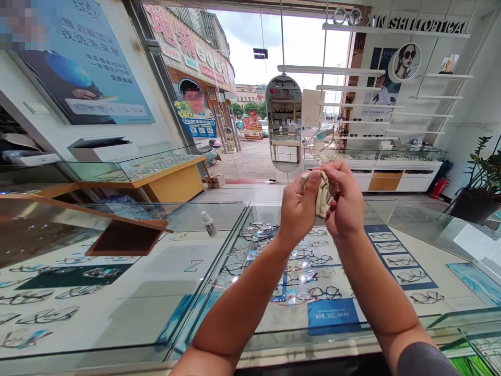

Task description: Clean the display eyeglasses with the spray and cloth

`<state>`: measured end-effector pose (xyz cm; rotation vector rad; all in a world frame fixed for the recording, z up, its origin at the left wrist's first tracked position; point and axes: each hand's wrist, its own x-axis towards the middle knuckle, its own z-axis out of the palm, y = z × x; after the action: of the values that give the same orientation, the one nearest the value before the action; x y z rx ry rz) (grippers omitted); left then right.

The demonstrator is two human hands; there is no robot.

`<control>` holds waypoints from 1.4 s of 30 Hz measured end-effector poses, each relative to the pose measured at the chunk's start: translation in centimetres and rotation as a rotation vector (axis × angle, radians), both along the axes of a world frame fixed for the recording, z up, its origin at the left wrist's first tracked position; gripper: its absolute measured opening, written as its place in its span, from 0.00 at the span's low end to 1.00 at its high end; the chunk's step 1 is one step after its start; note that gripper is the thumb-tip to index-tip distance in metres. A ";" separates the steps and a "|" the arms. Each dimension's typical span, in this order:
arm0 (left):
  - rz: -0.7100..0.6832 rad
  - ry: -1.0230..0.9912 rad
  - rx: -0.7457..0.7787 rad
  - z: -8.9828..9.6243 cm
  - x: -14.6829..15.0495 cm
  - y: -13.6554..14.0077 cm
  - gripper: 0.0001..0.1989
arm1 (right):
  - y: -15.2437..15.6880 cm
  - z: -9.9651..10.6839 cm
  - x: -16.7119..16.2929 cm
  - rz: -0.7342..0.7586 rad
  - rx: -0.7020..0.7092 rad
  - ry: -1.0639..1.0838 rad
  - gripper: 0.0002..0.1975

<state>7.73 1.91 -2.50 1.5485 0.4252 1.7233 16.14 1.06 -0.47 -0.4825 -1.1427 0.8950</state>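
Both my hands are raised together above the glass counter, arms stretched forward. My left hand (296,209) is closed around a crumpled beige cloth (323,199), its thumb pressed on the front. Close against it, my right hand (347,202) is closed too, its fingers pinching a pair of eyeglasses beside the cloth. One thin-rimmed lens of the eyeglasses (323,142) stands up above my fingertips; the remainder is hidden by my hands and the cloth.
Under the glass countertop lie rows of eyeglass frames (309,277) and a blue card (332,316). A small white spray bottle (209,224) stands on the left, near a brown wooden tray (127,237). An oval mirror (284,122) hangs ahead by the doorway.
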 end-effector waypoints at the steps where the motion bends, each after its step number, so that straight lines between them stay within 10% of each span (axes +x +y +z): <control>1: -0.038 0.034 -0.006 0.1 -0.3 0.3 0.30 | 0.2 0.1 0.3 -0.004 0.004 -0.007 0.15; 25: -0.097 -0.009 -0.202 1.0 -4.6 3.9 0.29 | 1.2 0.8 2.4 0.190 -0.062 -0.396 0.08; 35: -0.312 0.065 -0.146 1.5 -6.3 4.2 0.25 | 1.8 0.6 2.4 0.226 -0.034 -0.340 0.09; 42: -0.153 -0.081 0.016 0.9 -4.0 4.2 0.24 | 1.7 0.5 2.2 0.330 -0.043 -0.323 0.11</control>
<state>3.77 6.08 -1.58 1.4777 0.2460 1.6673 18.31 2.72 0.04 -0.4935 -1.5303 1.1564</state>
